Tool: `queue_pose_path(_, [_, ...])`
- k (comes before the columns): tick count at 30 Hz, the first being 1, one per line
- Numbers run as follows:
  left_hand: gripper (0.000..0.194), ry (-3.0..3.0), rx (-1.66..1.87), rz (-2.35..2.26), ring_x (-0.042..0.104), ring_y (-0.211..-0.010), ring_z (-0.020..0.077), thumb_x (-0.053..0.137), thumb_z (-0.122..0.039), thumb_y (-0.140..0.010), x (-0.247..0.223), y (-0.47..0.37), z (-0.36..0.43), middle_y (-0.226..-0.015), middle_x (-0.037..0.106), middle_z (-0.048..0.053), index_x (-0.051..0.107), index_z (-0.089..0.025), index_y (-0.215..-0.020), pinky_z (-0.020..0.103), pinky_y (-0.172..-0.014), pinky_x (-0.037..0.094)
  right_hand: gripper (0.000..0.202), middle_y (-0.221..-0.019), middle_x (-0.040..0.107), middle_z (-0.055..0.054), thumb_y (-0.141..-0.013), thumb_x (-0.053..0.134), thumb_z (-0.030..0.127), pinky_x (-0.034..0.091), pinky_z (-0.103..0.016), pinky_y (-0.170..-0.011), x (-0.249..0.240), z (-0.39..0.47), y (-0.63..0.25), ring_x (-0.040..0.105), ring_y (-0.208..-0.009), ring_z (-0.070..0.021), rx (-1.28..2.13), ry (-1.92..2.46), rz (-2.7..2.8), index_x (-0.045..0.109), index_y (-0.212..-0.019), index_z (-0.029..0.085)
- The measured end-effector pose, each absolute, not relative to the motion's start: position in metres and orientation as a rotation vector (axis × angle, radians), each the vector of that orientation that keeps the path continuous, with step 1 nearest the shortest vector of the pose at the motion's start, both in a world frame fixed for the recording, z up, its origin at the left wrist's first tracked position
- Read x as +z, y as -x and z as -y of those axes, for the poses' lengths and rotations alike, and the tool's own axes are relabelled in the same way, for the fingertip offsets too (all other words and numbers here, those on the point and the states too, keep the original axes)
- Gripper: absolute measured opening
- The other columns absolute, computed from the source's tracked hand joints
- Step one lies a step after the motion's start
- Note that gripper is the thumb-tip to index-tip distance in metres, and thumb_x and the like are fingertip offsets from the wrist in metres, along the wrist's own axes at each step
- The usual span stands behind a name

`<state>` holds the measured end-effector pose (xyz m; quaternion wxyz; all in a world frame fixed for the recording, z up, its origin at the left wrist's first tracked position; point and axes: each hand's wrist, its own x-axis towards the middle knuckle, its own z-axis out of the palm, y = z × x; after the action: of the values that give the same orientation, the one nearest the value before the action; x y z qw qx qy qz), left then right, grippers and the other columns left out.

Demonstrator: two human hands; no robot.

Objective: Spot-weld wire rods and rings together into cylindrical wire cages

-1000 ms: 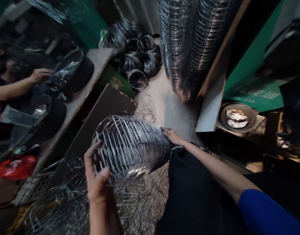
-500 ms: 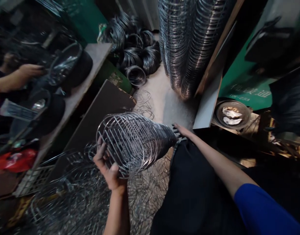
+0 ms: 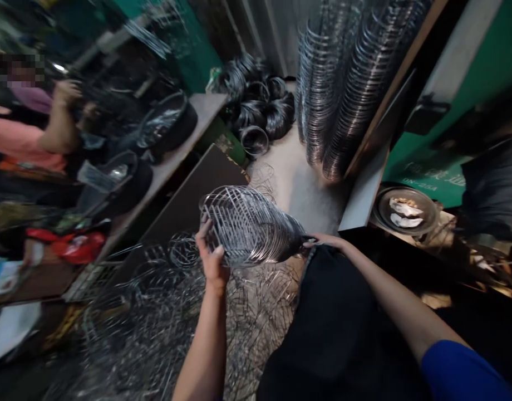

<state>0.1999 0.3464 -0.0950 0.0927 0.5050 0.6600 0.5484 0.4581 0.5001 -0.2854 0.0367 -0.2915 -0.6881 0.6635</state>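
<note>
I hold a stack of nested wire guards, shiny metal, lying sideways in front of me. My left hand grips its near left rim from below. My right hand presses against its far right end, fingers flat on the wire. The stack hangs above a heap of loose wire frames on the floor.
Tall columns of stacked wire rings lean at the back, with dark wire coils beside them. A brown board and a cluttered bench lie left, where another person works. A metal bowl sits right by a green machine.
The wire stack has moved right and farther from me. My left hand slid along under its rim, and my view swung left, showing more of the other person.
</note>
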Motion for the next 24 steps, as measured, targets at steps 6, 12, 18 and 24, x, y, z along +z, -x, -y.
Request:
queue_pose_path(6, [0.061,-1.593,1.482,-2.062,0.03,-0.146,0.0317,0.05,-0.051,-0.087,-0.081,-0.194,-0.33,-0.156,0.037,0.011,0.045,-0.024,-0.142,0.049,-0.119,0.026,0.069,-0.131,0.062,-0.018,-0.085,0.05,0.065,0.039,-0.045,-0.11,-0.27,-0.503,-0.541,0.056,-0.123,-0.0325,1.642,1.221,2.079,0.065,-0.124,0.011])
queue_pose_path(12, [0.047,-1.687,1.465,-2.347,0.042,-0.137,0.0307,0.056,-0.044,-0.087,-0.045,-0.209,-0.326,-0.144,0.046,0.014,0.057,-0.021,-0.128,0.049,-0.115,0.032,0.062,-0.115,0.07,-0.013,-0.087,0.043,0.065,0.05,-0.042,-0.097,-0.246,-0.448,-0.638,0.066,-0.106,-0.0302,1.511,1.456,2.038,0.065,-0.119,0.017])
queue_pose_path(18, [0.039,-1.74,0.941,-2.552,0.065,-0.093,0.0247,0.056,-0.051,-0.088,0.01,-0.256,-0.343,-0.1,0.068,0.009,0.062,-0.02,-0.111,0.036,-0.088,0.051,0.053,-0.12,0.068,-0.013,-0.086,0.044,0.058,0.049,-0.042,-0.099,-0.217,-0.383,-0.69,0.064,-0.111,-0.0327,1.326,1.501,2.39,0.068,-0.116,0.021])
queue_pose_path(24, [0.082,-1.412,0.355,-2.734,0.067,-0.099,0.0393,0.054,-0.079,-0.075,0.024,-0.285,-0.363,-0.101,0.07,0.022,0.052,-0.013,-0.123,0.046,-0.084,0.05,0.052,-0.126,0.065,-0.016,-0.087,0.049,0.048,0.05,-0.042,-0.098,-0.211,-0.327,-0.73,0.062,-0.116,-0.0338,1.218,1.621,2.626,0.064,-0.129,0.022])
